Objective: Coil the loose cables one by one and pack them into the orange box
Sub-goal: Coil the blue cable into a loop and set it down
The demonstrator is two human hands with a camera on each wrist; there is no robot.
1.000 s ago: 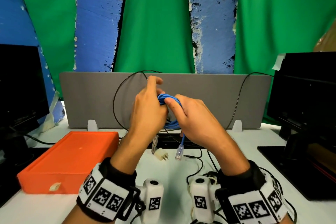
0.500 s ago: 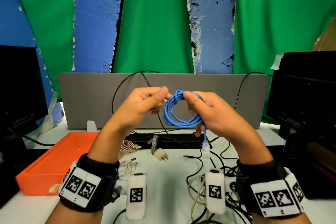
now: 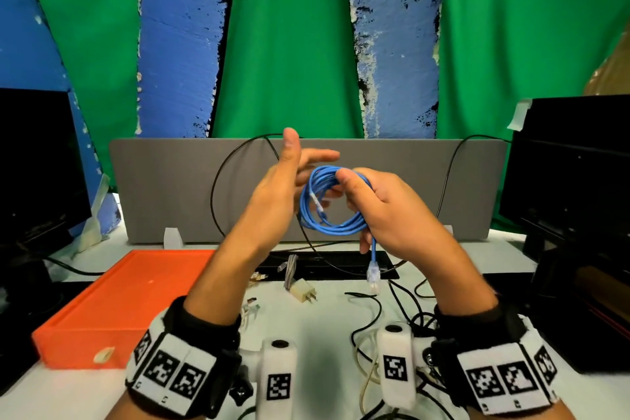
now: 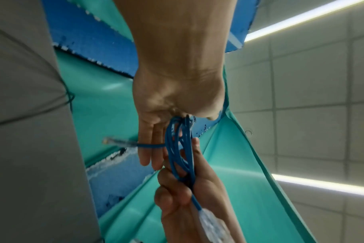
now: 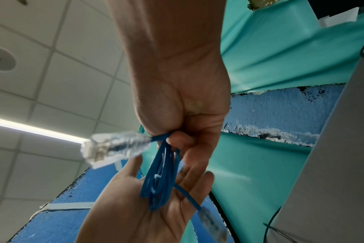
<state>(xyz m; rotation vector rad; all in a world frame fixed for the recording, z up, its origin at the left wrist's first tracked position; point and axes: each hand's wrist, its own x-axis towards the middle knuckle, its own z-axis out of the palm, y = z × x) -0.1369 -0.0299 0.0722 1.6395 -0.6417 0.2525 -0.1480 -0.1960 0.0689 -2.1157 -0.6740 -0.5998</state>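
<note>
A blue network cable [image 3: 329,206], wound into a coil, is held up above the desk. My right hand [image 3: 346,186] grips the coil's top right side, thumb over the strands; one clear plug [image 3: 373,274] dangles below it. My left hand [image 3: 312,148] is open beside the coil, thumb up and fingers straight behind the loops. In the right wrist view the right hand [image 5: 177,141] clamps the coil [image 5: 160,177] over the left palm [image 5: 143,207]. The left wrist view shows straight left fingers [image 4: 149,148] beside the coil [image 4: 177,148]. The orange box [image 3: 112,303] lies at the left on the desk.
Loose black and white cables [image 3: 375,314] and a white plug adapter [image 3: 304,293] lie on the white desk under my hands. A black power strip [image 3: 327,264] sits before the grey divider [image 3: 170,187]. Dark monitors stand at the left [image 3: 34,164] and at the right [image 3: 572,167].
My left hand has let go of the coil and opened, thumb raised. The right hand keeps the coil, which has turned to face me more.
</note>
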